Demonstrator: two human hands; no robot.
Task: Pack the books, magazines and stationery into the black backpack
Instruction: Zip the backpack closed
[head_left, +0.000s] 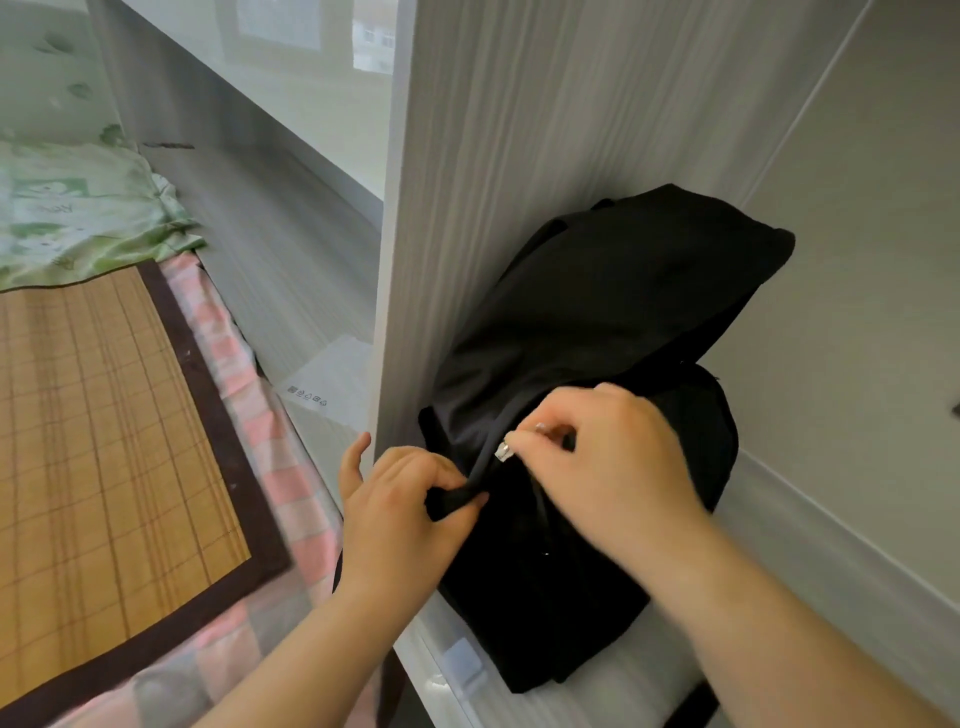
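Note:
The black backpack (613, 322) stands on a white desk surface (810, 525), leaning against a grey wood-grain side panel (467, 156). My left hand (400, 514) pinches a fold of the backpack's black fabric near its lower left edge. My right hand (608, 462) holds a small silver zipper pull (503, 451) between thumb and forefinger, just above my left hand. No books, magazines or stationery are in view.
To the left lies a bed with a bamboo mat (93, 457), a pink checked sheet (249, 384) and a green patterned quilt (78, 213). A white wall (857, 234) rises behind the desk. A small clear plastic item (462, 662) sits at the desk's front edge.

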